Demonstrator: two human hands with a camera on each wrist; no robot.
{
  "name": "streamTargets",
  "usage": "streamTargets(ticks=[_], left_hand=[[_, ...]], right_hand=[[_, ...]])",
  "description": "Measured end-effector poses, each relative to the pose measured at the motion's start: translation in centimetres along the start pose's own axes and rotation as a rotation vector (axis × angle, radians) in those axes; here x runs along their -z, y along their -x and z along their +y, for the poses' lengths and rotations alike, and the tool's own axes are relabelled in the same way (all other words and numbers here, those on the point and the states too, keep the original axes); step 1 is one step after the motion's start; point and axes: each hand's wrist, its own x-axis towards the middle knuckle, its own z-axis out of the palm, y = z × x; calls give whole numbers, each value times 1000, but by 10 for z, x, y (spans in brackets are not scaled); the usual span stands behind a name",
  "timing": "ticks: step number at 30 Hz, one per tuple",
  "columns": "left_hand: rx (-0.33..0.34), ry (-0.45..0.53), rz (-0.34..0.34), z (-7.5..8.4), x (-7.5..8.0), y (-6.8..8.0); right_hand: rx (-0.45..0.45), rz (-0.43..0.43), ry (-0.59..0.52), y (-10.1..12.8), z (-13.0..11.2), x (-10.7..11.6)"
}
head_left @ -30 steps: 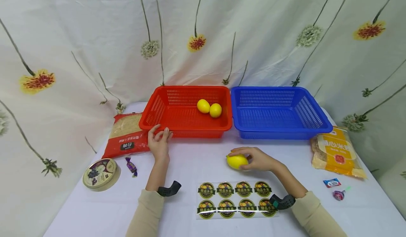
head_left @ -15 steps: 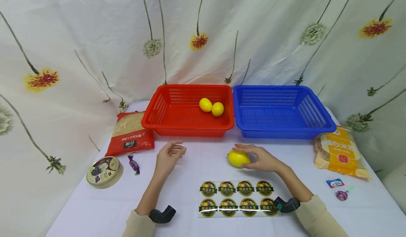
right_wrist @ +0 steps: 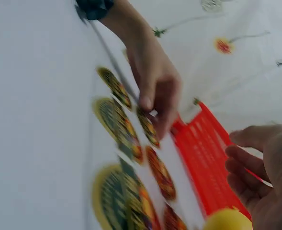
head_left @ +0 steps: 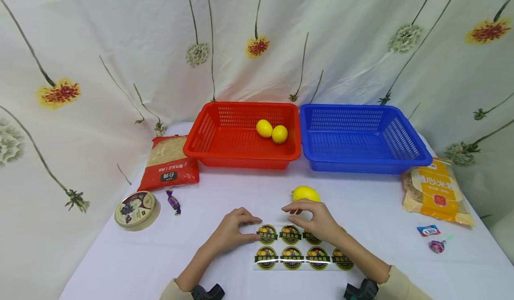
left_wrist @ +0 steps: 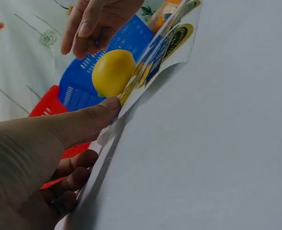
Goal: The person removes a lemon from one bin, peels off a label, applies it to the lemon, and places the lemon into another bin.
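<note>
A sheet of round fruit stickers [head_left: 301, 248] lies at the table's front. My left hand [head_left: 253, 229] pinches its left edge, thumb on top and fingers beneath; in the left wrist view that edge of the sticker sheet [left_wrist: 179, 36] is raised off the cloth. My right hand [head_left: 295, 215] hovers over the top row with bent fingers and holds nothing. A loose lemon [head_left: 306, 194] sits on the table just beyond it, also visible as the lemon [left_wrist: 113, 72]. Two more lemons [head_left: 271, 131] lie in the red basket [head_left: 241, 157].
An empty blue basket [head_left: 365, 164] stands right of the red one. At the left lie a red rice bag [head_left: 168, 166], a round tin [head_left: 135, 207] and a purple candy [head_left: 174, 201]. A yellow snack bag [head_left: 437, 190] and small sweets [head_left: 428, 230] lie at the right.
My right hand let go of the lemon and drew back over the sticker sheet. My left hand left the red basket's rim, came down and right, and took the sheet's left edge.
</note>
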Motion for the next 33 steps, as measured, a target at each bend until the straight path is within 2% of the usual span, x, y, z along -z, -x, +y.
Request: streamTargets(ticks=[5, 12, 16, 23, 26, 28, 30, 33], left_hand=[[-16, -23, 31, -1, -4, 0], [-6, 8, 75, -3, -6, -2], [23, 96, 88, -2, -6, -2], [128, 232, 64, 2, -3, -2], [144, 297, 42, 14, 4, -1], [167, 359, 33, 15, 5, -2], [186, 403, 26, 14, 6, -2], [211, 449, 46, 2, -1, -4]], right_hand=[[-115, -42, -9, -1, 19, -27], [-89, -33, 87, -8, 29, -47], [-102, -27, 110, -10, 29, -51], [-138, -18, 78, -10, 28, -51], [-137, -15, 57, -11, 27, -49], [-139, -12, 43, -10, 27, -49], [-143, -6, 28, -10, 27, -48], [-136, 6, 13, -8, 29, -48]])
